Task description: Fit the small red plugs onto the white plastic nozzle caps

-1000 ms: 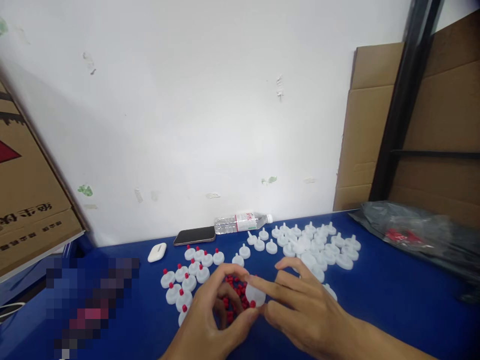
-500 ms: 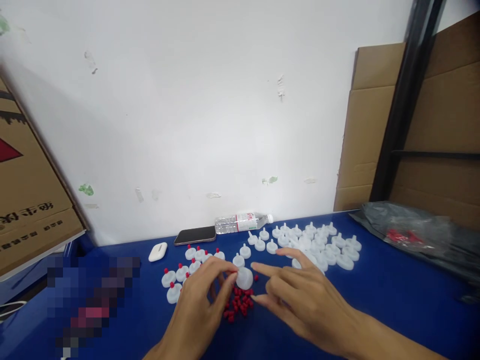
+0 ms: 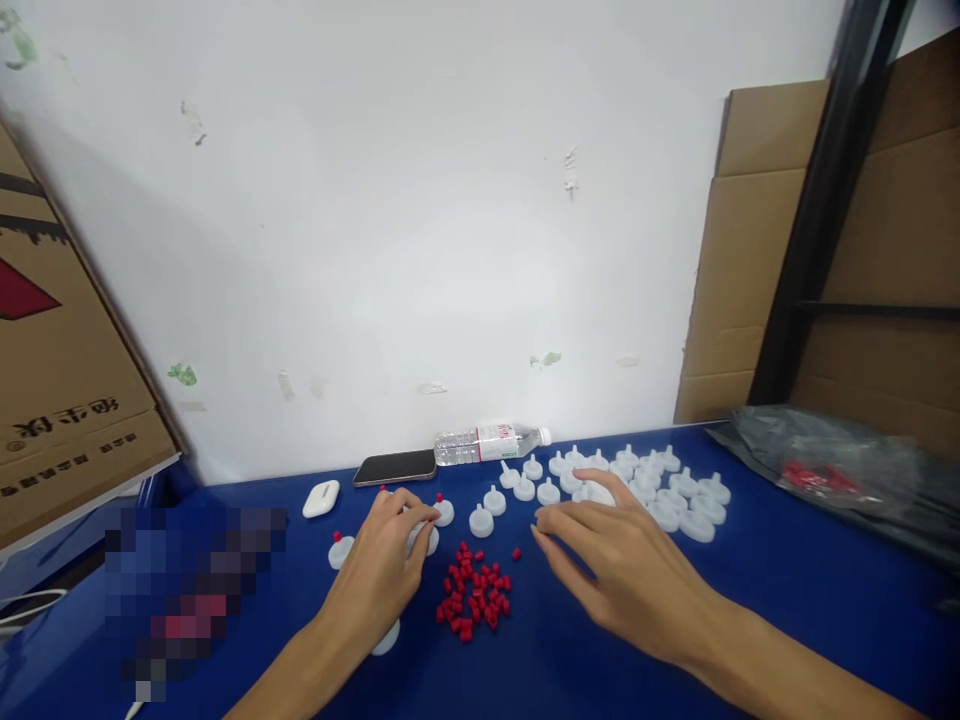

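My left hand (image 3: 379, 560) is over the left group of white caps, its finger and thumb closed on the top of a white nozzle cap (image 3: 424, 541). The fingers hide this cap's tip. Around that hand are other white caps with red tips, such as one red-tipped cap (image 3: 444, 510); several are partly covered. My right hand (image 3: 615, 555) hovers at the near edge of the right group of white nozzle caps (image 3: 664, 515), fingers bent and apart, with nothing visible in them. Between the hands lies a pile of small red caps (image 3: 474, 595).
Along the wall lie a clear bottle (image 3: 491, 444), a phone (image 3: 395, 467) and a white earbud case (image 3: 321, 498). A grey plastic bag (image 3: 847, 470) with red pieces is at the right. Cardboard (image 3: 67, 350) stands at the left of the blue table (image 3: 570, 660).
My left hand has moved left with the white cap, from above the red pile to the red-tipped group. My right hand has drawn slightly away from the pile, uncovering more red caps.
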Action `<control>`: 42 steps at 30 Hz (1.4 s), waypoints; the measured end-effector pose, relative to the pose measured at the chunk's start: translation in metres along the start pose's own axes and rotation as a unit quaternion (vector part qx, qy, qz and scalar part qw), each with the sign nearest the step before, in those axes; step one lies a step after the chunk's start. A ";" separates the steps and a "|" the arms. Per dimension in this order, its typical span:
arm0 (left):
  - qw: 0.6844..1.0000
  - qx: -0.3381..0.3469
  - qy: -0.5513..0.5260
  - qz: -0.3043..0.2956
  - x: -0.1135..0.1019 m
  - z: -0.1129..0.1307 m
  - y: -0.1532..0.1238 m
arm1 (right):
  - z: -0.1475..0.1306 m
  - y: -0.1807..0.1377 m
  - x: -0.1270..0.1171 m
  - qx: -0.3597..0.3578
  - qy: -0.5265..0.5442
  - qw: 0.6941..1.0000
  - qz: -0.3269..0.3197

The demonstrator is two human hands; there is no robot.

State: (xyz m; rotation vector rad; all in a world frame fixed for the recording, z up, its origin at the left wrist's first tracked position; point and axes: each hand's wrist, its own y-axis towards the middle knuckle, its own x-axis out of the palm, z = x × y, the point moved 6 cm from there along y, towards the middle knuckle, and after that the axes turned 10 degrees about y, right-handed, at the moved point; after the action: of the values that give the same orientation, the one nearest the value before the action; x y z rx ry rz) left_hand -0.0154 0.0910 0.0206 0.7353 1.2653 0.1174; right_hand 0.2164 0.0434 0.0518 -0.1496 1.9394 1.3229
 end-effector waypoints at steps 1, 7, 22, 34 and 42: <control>1.000 -0.002 0.000 0.000 0.001 -0.001 0.000 | 0.003 -0.001 0.002 0.011 -0.013 1.000 -0.009; 1.000 0.000 0.014 0.006 -0.005 0.004 0.000 | 0.039 -0.014 0.018 0.082 -0.171 0.979 -0.077; 0.990 0.094 0.062 -0.083 0.004 0.026 -0.009 | 0.053 -0.021 0.026 0.112 -0.221 0.958 -0.140; 0.988 0.086 0.087 -0.098 -0.002 0.029 -0.014 | 0.042 -0.026 0.017 0.242 -0.277 0.901 -0.230; 0.985 0.095 0.095 -0.105 0.004 0.025 -0.012 | 0.027 -0.022 0.030 0.192 -0.261 0.914 -0.244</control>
State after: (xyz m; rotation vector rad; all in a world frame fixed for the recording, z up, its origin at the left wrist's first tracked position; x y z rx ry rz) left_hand 0.0045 0.0721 0.0133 0.7615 1.5431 -0.1093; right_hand 0.2208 0.0654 0.0118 -0.0682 1.5231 0.5587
